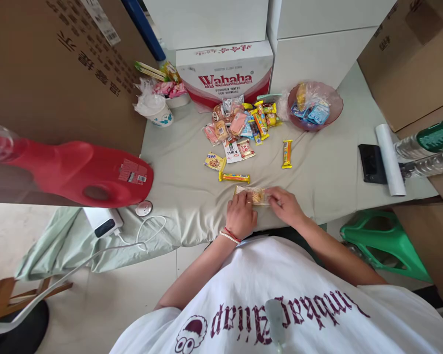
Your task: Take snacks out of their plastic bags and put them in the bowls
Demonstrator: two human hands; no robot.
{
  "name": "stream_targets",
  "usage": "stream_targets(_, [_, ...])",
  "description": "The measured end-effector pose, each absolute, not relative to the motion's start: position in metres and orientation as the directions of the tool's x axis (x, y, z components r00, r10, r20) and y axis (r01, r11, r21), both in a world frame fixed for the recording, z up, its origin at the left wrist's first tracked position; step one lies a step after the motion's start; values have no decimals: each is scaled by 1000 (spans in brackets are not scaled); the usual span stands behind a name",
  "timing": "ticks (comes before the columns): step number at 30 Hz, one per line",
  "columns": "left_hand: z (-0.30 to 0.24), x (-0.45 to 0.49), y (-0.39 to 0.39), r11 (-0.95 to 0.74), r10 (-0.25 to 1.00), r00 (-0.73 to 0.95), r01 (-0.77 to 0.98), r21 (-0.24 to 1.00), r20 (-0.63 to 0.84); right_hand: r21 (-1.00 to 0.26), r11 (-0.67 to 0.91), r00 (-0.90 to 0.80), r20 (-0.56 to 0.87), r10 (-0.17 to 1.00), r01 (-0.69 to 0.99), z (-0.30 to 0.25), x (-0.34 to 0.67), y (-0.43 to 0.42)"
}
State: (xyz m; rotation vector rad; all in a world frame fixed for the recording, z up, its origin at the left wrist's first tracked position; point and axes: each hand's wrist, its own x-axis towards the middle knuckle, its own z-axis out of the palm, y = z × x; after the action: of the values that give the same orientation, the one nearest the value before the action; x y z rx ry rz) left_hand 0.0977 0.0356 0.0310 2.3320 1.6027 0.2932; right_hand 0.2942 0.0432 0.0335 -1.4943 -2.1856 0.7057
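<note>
A clear-wrapped snack packet [258, 196] with golden-brown contents lies flat at the table's near edge. Curled fingers of my left hand [241, 215] press on its left part, which they partly hide. My right hand [286, 206] is closed at the packet's right end, thumb and fingers pinching the wrapper. Just beyond my left hand is a yellow snack bar [235, 177], lying sideways. Its left end touches a yellow cookie packet [214, 162]. Another yellow bar [287, 154] lies lengthwise farther to the right. Behind these sits a pile of mixed wrapped snacks [238, 122].
A pink bowl [335, 114] of packets stands at the back right, near a white Wahaha box [225, 73]. Paper cup [161, 117] and red jug [92, 172] are on the left. Phone [371, 163], white roll [390, 160] and bottles [431, 164] lie right; a green stool [384, 241] is below.
</note>
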Motion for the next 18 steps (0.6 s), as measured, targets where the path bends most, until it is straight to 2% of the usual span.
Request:
stream_targets(2, [31, 101, 33, -358, 925, 377, 906, 226, -43, -482, 96, -101, 14, 995, 871, 31, 303, 36])
stream_targets(4, [28, 100, 33, -371, 921, 384, 915, 157, -60, -376, 31, -60, -64, 996, 926, 32, 311, 33])
stream_targets(7, [23, 97, 33, -403, 911, 410, 908, 115, -41, -414, 34, -122, -187, 975, 909, 42, 319, 37])
stream_targets(9, [20, 96, 32, -425, 903, 429, 898, 112, -12, -472, 29, -136, -194, 972, 881, 54, 315, 48])
stream_targets(14, [17, 98, 35, -390, 920, 392, 905, 169, 26, -479, 189, -255, -75, 964, 857, 72, 261, 82])
stream_targets(16, [17, 91, 40, -385, 918, 396, 887, 255, 12, -470, 249, -334, -106, 937, 847, 69, 237, 89])
stream_targets(18, [17, 74, 44, -415, 901, 432, 821, 393, 48, -489, 332, -432, -105, 896, 807, 62, 224, 90])
